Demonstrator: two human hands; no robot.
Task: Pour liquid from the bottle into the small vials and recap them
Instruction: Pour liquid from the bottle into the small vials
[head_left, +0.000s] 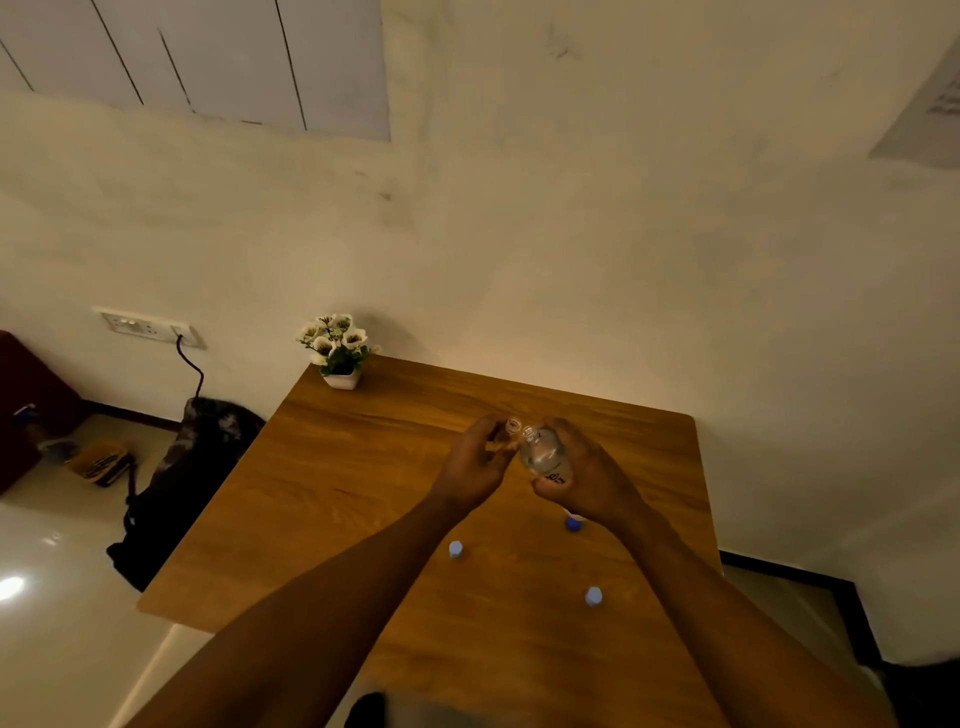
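My right hand (587, 478) grips a clear bottle (543, 452), tilted with its open mouth pointing up-left. Its mouth sits right beside the open top of a small clear vial (511, 430), which my left hand (472, 462) holds between fingers and thumb above the wooden table (337, 493). Most of the vial is hidden by my fingers. Two pale blue capped vials or caps stand on the table nearer to me, one on the left (455, 548) and one on the right (593, 596). A darker blue cap (573, 523) peeks out under my right wrist.
A small white pot of flowers (338, 348) stands at the table's far left corner by the wall. A dark bag (192, 478) leans on the floor to the left of the table, below a wall socket with a cable.
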